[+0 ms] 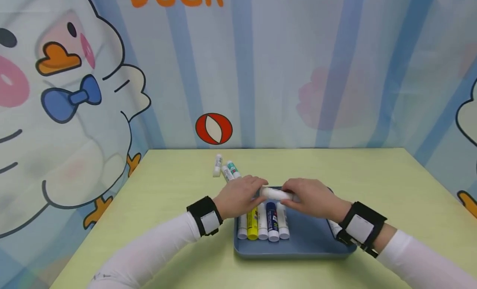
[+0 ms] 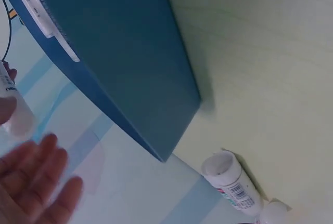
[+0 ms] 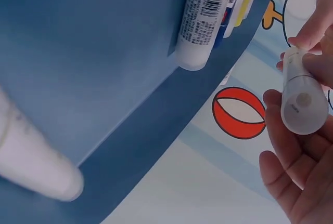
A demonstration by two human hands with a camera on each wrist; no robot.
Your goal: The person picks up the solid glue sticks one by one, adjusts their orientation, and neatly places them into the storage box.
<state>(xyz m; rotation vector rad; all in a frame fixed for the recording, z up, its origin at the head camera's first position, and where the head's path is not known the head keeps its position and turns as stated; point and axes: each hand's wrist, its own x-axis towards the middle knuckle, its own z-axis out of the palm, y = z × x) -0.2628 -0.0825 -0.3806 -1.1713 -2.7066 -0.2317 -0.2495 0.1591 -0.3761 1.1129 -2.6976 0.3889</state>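
A white glue stick (image 1: 275,193) lies sideways between both hands, above the tray. My left hand (image 1: 240,196) pinches its left end. In the left wrist view the thumb (image 2: 6,109) touches the glue stick's side, while the other fingers (image 2: 39,182) spread loosely below. Its right end is in the thumb and fingers of my right hand (image 1: 314,198), and the right wrist view shows its rounded end (image 3: 304,104). Beneath the hands, a blue-grey tray (image 1: 313,239) holds a row of several glue sticks, including a yellow one (image 1: 252,225) and a navy one (image 1: 272,222).
Another white glue stick (image 1: 334,227) lies at the tray's right side, partly hidden by the right wrist. Behind the left hand, a white glue stick (image 1: 218,165), another white one (image 1: 227,173) and a teal-ended one (image 1: 233,169) lie on the yellow table (image 1: 179,181).
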